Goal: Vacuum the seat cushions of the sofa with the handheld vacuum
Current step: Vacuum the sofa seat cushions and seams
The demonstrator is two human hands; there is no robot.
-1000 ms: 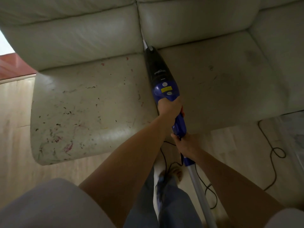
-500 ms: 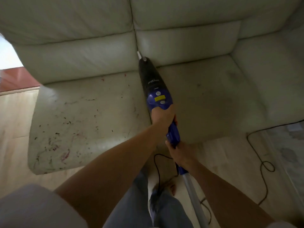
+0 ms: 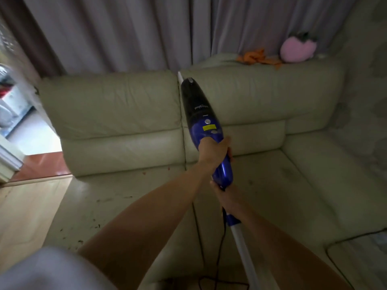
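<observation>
A blue and black handheld vacuum points up and away from me, its narrow white nozzle tip level with the top of the seam between two back cushions of the pale leather sofa. My left hand grips the blue body just behind the buttons. My right hand holds the handle lower down, where a white tube runs back toward me. The left seat cushion carries scattered dark and red crumbs. The right seat cushion looks cleaner.
Grey curtains hang behind the sofa. A pink plush toy and an orange cloth lie on the backrest top at the right. The black power cord hangs down to the floor. Wooden floor lies at the left.
My view has tilted up, so the backrest and curtains now show. The vacuum has lifted from the seat crease to point up along the backrest seam. Both hands keep their grip.
</observation>
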